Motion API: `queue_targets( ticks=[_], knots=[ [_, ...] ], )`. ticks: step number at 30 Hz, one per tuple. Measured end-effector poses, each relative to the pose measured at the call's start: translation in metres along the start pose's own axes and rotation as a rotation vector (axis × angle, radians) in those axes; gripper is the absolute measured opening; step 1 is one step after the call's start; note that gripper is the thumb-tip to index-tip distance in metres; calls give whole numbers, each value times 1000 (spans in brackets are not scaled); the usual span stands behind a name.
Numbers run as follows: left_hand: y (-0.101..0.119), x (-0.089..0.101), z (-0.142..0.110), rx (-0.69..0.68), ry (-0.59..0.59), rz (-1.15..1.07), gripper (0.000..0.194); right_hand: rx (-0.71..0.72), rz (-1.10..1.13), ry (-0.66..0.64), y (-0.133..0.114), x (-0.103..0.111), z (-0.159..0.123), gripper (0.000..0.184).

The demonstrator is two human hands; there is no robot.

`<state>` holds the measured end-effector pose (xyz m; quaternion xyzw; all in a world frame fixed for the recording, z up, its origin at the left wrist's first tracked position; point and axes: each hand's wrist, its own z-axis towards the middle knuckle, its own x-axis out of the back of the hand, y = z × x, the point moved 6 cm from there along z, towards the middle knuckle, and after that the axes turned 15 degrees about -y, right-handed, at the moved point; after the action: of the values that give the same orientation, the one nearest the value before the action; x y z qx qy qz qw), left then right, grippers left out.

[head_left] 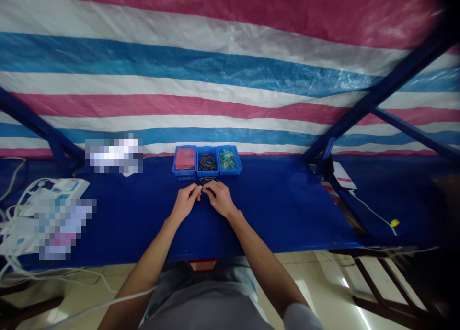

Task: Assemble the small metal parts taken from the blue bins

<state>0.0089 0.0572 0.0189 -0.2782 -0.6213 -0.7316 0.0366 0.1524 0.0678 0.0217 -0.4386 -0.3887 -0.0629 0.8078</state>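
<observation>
My left hand and my right hand meet over the blue table, fingertips pinched close together. Whatever sits between their fingers is too small to make out. Just beyond the fingertips lies a small pile of thin metal pieces, like screws or nails. Behind it stand three blue bins side by side. Pink-red flat pieces fill the left one. Dark and brassy screw-like pieces lie in the middle bin, and green and clear small pieces in the right bin.
White cables and a power strip crowd the table's left side, near a blurred-out patch. A white box-like device with a cable lies at right. Blue metal struts slant up on both sides before a striped tarp.
</observation>
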Motion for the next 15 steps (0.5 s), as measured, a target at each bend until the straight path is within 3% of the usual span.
queue_targets(
  ticks=[7, 15],
  knots=[
    [-2, -4, 3, -43, -71, -70, 34, 5, 53, 23, 3, 2, -1, 21],
    [-5, -4, 3, -50, -64, -50, 30, -20, 52, -16, 3, 2, -1, 17]
  ],
)
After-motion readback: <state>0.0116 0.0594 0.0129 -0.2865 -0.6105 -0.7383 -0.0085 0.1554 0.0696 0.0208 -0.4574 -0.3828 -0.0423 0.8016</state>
